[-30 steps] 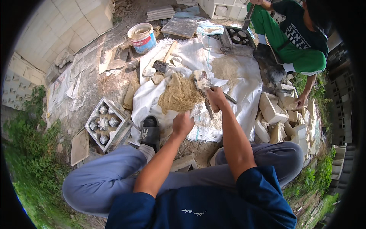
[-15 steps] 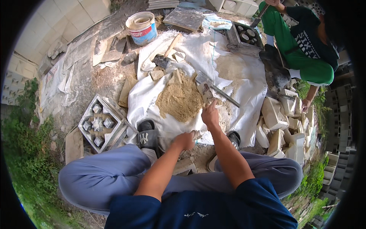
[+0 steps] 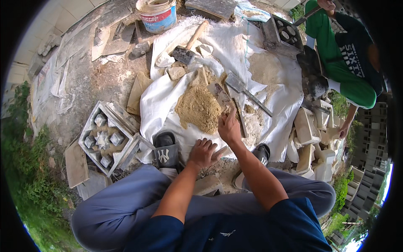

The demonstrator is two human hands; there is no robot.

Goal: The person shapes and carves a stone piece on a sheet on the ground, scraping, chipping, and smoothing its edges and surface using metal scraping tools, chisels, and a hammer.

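A flat, mortar-smeared trowel (image 3: 219, 95) is in my right hand (image 3: 229, 127), its blade lying against the right side of a heap of damp, sandy mortar (image 3: 197, 110). My left hand (image 3: 203, 153) rests low on the near edge of a white woven sheet (image 3: 161, 119), thumb apart from the fingers. A pale edge shows beside that thumb; I cannot tell what it is. A long-handled flat metal tool (image 3: 252, 97) lies to the right of the heap. Close to my right hand is a narrow dark strip (image 3: 240, 118).
At left sits a diamond-shaped mould (image 3: 89, 128) with star and block shapes inside. Beyond the heap lie a mallet (image 3: 184, 54) and stones. A paint bucket (image 3: 157, 19) stands at the back. Broken blocks (image 3: 306, 126) are piled at right, near another person in green trousers (image 3: 323, 54).
The trowel blade has shifted left onto the mortar, away from the long metal tool. My left hand's fingers have loosened and spread onto the sheet. The whole view has shifted.
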